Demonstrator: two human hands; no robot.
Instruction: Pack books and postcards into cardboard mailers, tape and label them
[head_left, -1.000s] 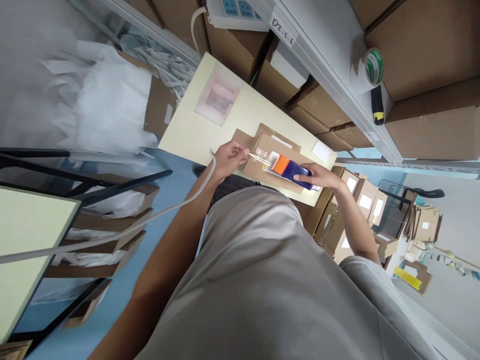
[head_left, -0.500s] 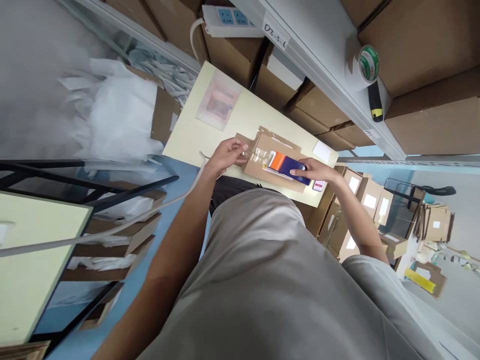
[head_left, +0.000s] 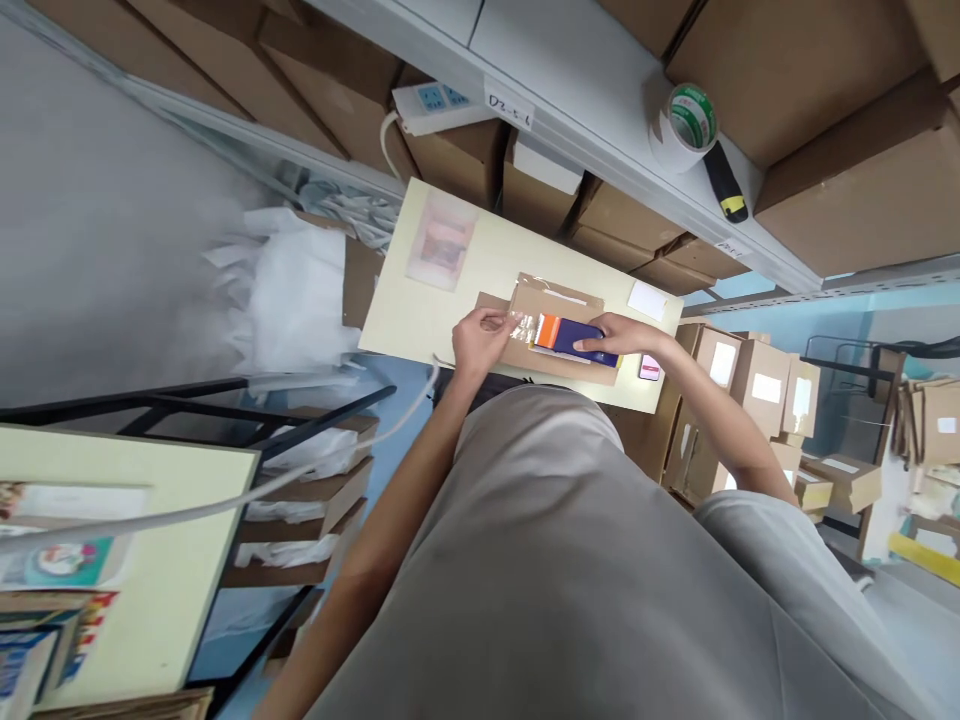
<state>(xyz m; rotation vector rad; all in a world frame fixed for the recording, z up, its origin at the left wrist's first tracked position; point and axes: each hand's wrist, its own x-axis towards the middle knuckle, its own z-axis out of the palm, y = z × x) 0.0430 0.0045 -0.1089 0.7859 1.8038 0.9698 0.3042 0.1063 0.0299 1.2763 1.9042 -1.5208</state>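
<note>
My left hand (head_left: 480, 339) pinches the open end of a clear plastic sleeve (head_left: 523, 325) over a flat brown cardboard piece (head_left: 559, 300) on a pale yellow table (head_left: 480, 262). My right hand (head_left: 613, 336) grips a blue and orange box (head_left: 571, 336) whose orange end sits at the sleeve's mouth. Both hands are closed, side by side above the cardboard.
A pink printed sheet (head_left: 441, 243) lies at the table's left end, a white card (head_left: 646, 299) and a small pink item (head_left: 649, 367) at its right. Behind stand shelves of cardboard boxes, a power strip (head_left: 435, 100), a tape roll (head_left: 686, 122) and a cutter (head_left: 724, 183). White bags (head_left: 289, 290) pile left.
The camera has tilted and pulled back, so the table looks smaller and farther. My hands hold the same grips, drawn slightly closer together.
</note>
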